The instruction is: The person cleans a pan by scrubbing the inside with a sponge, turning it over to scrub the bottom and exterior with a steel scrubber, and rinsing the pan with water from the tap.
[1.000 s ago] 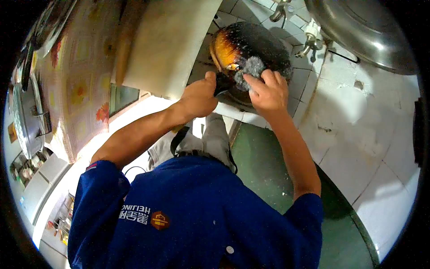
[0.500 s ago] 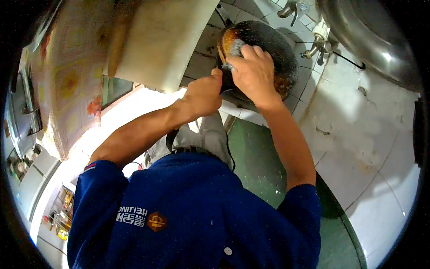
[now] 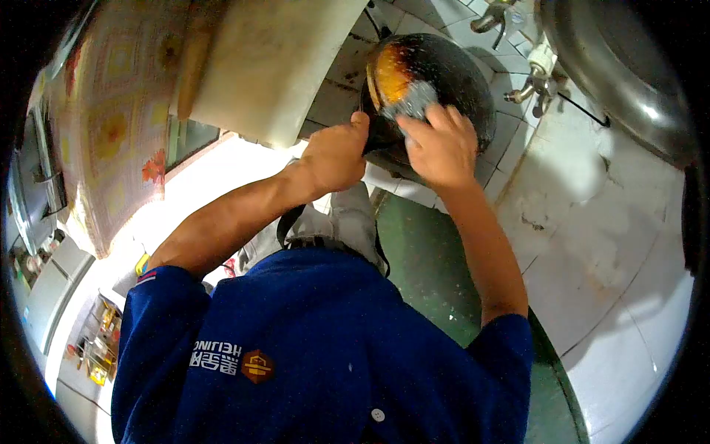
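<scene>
A dark, round pan (image 3: 460,68) stands over white tiles, its surface wet and speckled, with an orange-brown patch on its left side. My left hand (image 3: 336,155) is closed in a fist around the pan's dark handle, thumb on top. Most of that handle is hidden by the fingers. Pressed to the pan's surface is a grey steel wool scrubber (image 3: 418,99), with my right hand (image 3: 447,146) closed over it. The right fingertips are partly out of sight against the scrubber and pan.
Two metal taps (image 3: 534,87) (image 3: 500,16) project near the pan's right. A large metal basin (image 3: 629,89) leans at the upper right beside a stained white tiled surface (image 3: 592,244). To the left are a pale board (image 3: 266,66) and a patterned cloth (image 3: 111,133).
My right hand and the steel wool have slid right and down across the pan, uncovering more of the orange-brown patch. The left hand keeps its grip on the handle.
</scene>
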`<action>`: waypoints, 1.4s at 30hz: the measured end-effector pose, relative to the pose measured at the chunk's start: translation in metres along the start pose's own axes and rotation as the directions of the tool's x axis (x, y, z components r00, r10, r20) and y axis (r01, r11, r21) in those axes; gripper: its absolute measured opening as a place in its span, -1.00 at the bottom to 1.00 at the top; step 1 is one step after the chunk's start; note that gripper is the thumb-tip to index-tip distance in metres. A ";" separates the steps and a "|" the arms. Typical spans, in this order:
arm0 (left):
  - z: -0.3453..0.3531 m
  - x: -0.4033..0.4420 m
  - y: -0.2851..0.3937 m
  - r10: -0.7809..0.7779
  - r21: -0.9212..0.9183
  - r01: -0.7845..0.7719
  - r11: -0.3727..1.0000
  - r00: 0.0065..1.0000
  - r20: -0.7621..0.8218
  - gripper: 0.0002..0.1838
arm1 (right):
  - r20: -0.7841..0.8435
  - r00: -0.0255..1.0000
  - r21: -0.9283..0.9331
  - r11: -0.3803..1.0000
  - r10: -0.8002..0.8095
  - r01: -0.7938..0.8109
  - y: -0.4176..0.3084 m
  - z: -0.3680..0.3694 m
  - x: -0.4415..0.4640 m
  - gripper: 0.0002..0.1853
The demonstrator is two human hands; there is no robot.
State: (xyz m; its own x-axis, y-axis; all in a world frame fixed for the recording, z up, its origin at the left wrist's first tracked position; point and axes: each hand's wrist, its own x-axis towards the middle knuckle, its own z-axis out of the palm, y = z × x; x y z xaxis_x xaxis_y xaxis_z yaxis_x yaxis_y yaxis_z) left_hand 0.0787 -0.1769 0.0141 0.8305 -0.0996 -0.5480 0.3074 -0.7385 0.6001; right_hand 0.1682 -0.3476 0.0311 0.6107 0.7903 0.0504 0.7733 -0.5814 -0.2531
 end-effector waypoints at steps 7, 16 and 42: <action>0.007 0.005 0.007 -0.037 0.045 0.036 0.998 0.999 0.020 -0.56 | -0.078 0.997 0.046 0.999 -0.025 0.028 0.002 0.016 0.022 -0.67; 0.013 -0.009 -0.006 0.010 -0.038 -0.011 0.999 1.000 -0.021 -0.49 | -0.162 0.979 0.027 0.992 0.123 -0.120 0.003 -0.016 -0.054 -0.59; -0.012 -0.018 -0.018 0.027 -0.197 -0.033 0.980 0.999 -0.035 -0.56 | -0.247 0.395 0.523 0.465 0.885 -0.714 0.063 0.027 -0.151 -0.56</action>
State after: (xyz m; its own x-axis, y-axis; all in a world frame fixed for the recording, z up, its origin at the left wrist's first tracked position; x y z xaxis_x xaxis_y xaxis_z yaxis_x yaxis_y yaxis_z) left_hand 0.0637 -0.1540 0.0206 0.8542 -0.0963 -0.5110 0.3651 -0.5886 0.7213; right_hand 0.1201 -0.4982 -0.0182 0.9676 -0.2502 0.0350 -0.1659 -0.7336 -0.6590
